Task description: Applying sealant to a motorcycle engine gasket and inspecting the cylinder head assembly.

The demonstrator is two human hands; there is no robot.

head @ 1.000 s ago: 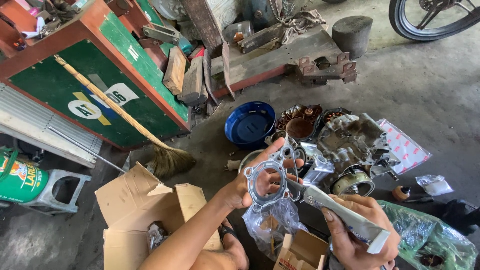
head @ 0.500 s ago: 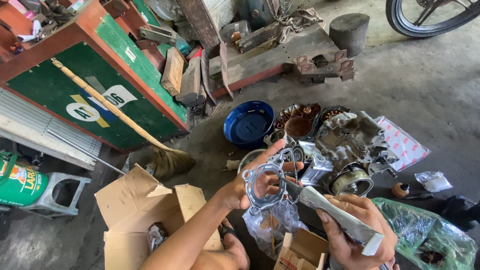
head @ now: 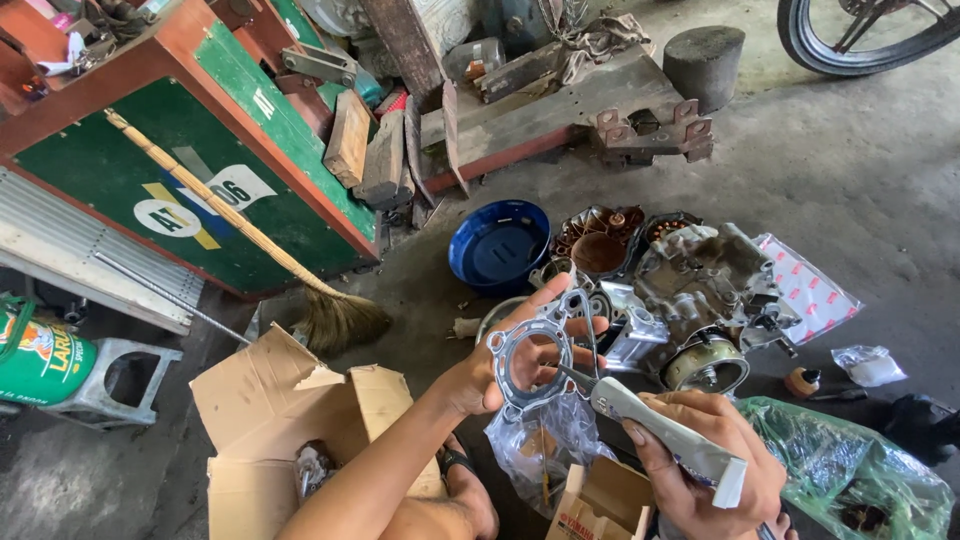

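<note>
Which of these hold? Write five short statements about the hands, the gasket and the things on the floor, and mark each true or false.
1. The left hand holds a flat metal gasket with a round hole. True.
2. The right hand is empty. False: it grips a pale-handled tool whose tip reaches the gasket.
3. The blue bowl sits on the floor beyond the hands. True.
4. The broom lies flat on the open cardboard box. False: it leans against the green and red cabinet.
5. An engine block sits on the floor right of the blue bowl. True.
</note>
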